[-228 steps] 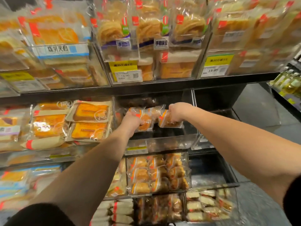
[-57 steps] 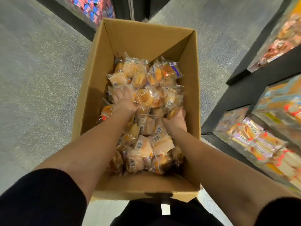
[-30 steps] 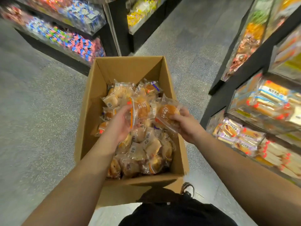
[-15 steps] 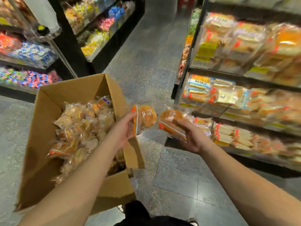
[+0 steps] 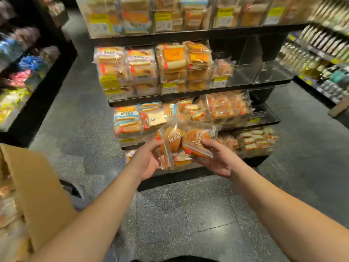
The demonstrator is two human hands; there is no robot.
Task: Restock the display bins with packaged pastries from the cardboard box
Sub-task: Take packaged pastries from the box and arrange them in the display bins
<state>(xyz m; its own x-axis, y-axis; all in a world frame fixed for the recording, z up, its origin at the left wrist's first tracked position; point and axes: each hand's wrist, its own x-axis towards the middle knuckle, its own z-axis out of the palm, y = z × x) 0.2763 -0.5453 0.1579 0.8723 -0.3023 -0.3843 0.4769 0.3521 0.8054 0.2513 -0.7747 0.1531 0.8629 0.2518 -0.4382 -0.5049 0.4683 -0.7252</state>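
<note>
My left hand [image 5: 146, 161] grips a clear-wrapped round pastry packet [image 5: 172, 140] with an orange edge. My right hand [image 5: 219, 159] holds a second pastry packet [image 5: 197, 142] just beside it; the two packets touch. Both hands are raised in front of the lower tiers of the display shelf. The cardboard box [image 5: 39, 193] stands at the left edge, its near wall toward me, with more packets inside. On the middle tier a clear bin [image 5: 243, 74] holds only a few small packets [image 5: 223, 68] at its left side.
The black tiered shelf unit [image 5: 188, 95] carries clear bins of bread and cake packs with yellow price tags. Another candy shelf [image 5: 28, 76] runs along the left, and a bottle shelf [image 5: 324, 59] at the right. Grey speckled floor [image 5: 188, 214] lies between me and the shelf.
Both hands lifted one packet each out of the box. The view has swung right from the box to face the shelf, and the hands with the packets moved together toward it.
</note>
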